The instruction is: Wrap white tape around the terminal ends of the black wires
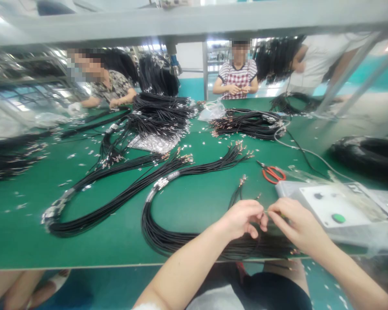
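Observation:
My left hand [244, 218] and my right hand [294, 224] meet over the near edge of a green table [194, 202], fingertips pinched together on the end of a thin black wire [236, 196]. That wire runs from my fingers up to a small metal terminal. A curved bundle of black wires [168, 189], banded with tape, loops just left of my hands and passes under them. What exactly sits between my fingertips is too small to make out.
Red-handled cutters [273, 173] lie beyond my right hand. A grey box with a green button [339, 218] sits at the right. More wire bundles [248, 122] and scattered scraps cover the table. Other people [237, 77] work at the far side.

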The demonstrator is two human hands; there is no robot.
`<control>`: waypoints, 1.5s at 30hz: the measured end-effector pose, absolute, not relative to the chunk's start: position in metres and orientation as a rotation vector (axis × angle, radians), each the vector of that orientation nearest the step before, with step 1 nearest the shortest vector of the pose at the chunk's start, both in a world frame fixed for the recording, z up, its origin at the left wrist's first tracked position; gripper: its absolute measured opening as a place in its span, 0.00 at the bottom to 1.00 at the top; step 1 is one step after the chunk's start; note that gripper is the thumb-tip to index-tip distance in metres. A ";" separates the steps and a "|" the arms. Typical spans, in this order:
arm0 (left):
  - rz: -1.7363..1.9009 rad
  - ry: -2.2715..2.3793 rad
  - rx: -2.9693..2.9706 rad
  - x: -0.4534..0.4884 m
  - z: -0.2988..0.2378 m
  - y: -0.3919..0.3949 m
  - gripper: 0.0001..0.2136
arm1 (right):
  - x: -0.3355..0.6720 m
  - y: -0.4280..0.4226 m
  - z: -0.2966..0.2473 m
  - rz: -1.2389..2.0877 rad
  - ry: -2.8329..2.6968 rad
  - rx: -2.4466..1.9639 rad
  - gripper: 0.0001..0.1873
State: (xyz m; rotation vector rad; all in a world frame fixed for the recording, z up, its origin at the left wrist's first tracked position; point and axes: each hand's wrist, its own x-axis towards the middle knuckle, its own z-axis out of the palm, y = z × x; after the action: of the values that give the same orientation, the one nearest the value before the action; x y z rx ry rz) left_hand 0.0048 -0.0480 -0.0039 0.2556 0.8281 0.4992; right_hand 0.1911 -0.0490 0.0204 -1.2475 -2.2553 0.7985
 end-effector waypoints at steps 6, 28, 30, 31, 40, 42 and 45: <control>0.550 0.986 0.138 0.012 -0.019 -0.051 0.14 | 0.222 -0.050 0.009 0.295 -2.547 -1.205 0.11; 0.456 1.023 0.075 0.041 -0.018 -0.056 0.11 | 0.222 -0.040 0.012 -0.067 -2.904 -1.041 0.15; 0.468 1.025 0.092 0.040 -0.016 -0.057 0.10 | 0.222 -0.040 0.012 -0.059 -2.893 -1.046 0.16; 0.474 1.025 0.102 0.040 -0.015 -0.057 0.10 | 0.221 -0.040 0.012 -0.059 -2.888 -1.048 0.16; 0.497 1.057 0.221 0.040 -0.014 -0.060 0.12 | 0.222 -0.041 0.014 -0.060 -2.896 -1.058 0.14; 0.491 1.075 0.259 0.040 -0.014 -0.060 0.13 | 0.221 -0.042 0.014 -0.060 -2.892 -1.080 0.14; 0.473 1.095 0.307 0.040 -0.014 -0.060 0.14 | 0.221 -0.045 0.013 -0.026 -2.900 -1.108 0.14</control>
State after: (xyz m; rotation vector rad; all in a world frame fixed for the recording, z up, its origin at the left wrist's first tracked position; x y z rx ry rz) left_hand 0.0399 -0.0599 -0.0142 0.3075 1.0953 0.4726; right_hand 0.2212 -0.0448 0.0126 -1.1075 -2.9005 -0.0264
